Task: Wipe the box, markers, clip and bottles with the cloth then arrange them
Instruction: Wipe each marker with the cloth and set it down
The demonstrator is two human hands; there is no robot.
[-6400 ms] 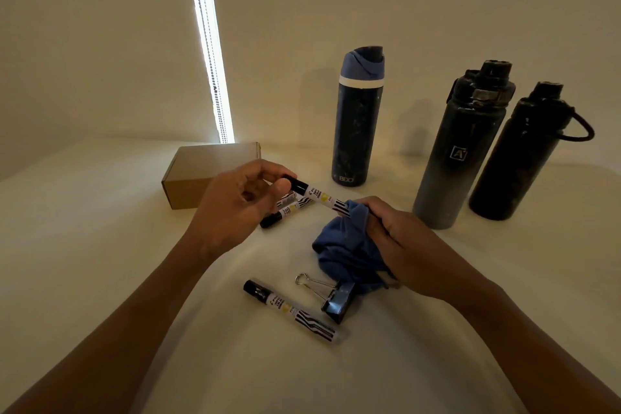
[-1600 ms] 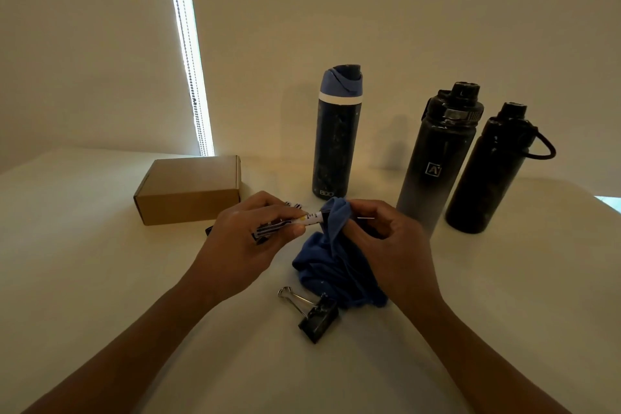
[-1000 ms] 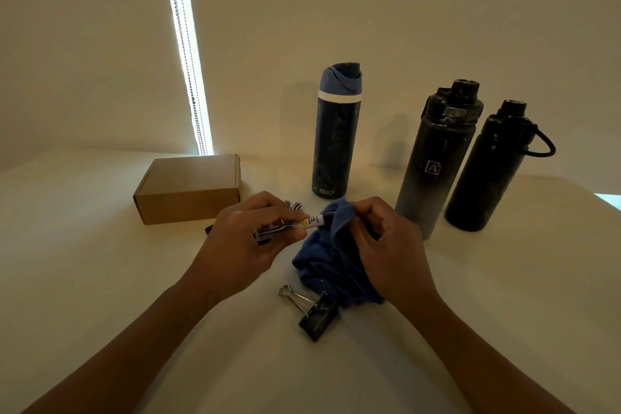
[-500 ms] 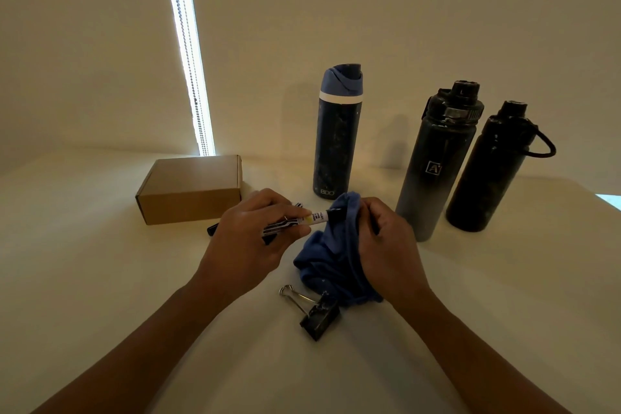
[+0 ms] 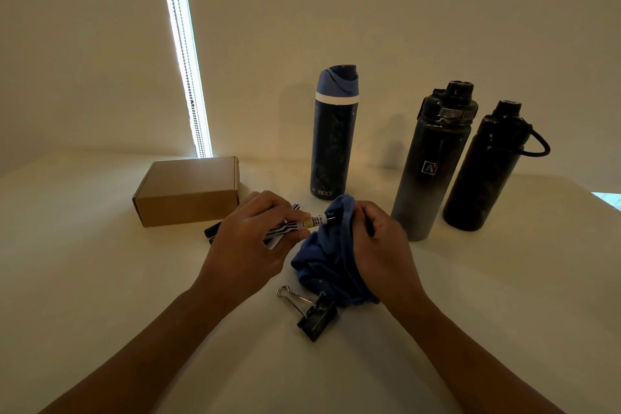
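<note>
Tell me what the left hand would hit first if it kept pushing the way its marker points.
The left hand grips a marker aimed right, straight into the blue cloth bunched in the right hand. The cloth comes first; the gradient bottle stands beyond, though depth is unclear.

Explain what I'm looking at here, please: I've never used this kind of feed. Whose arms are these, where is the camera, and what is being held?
There is no machine: these are a person's two bare arms, filmed by one wide-angle camera on their head that looks forward and down. The left hand grips a bundle of markers. The right hand bunches a blue cloth around the tip of one marker, apparently wiping it. On the pale table lie a binder clip near the cloth and a cardboard box further back on the left. Three bottles stand upright behind: a blue-lidded bottle, a grey bottle and a black bottle with a loop handle.
</note>
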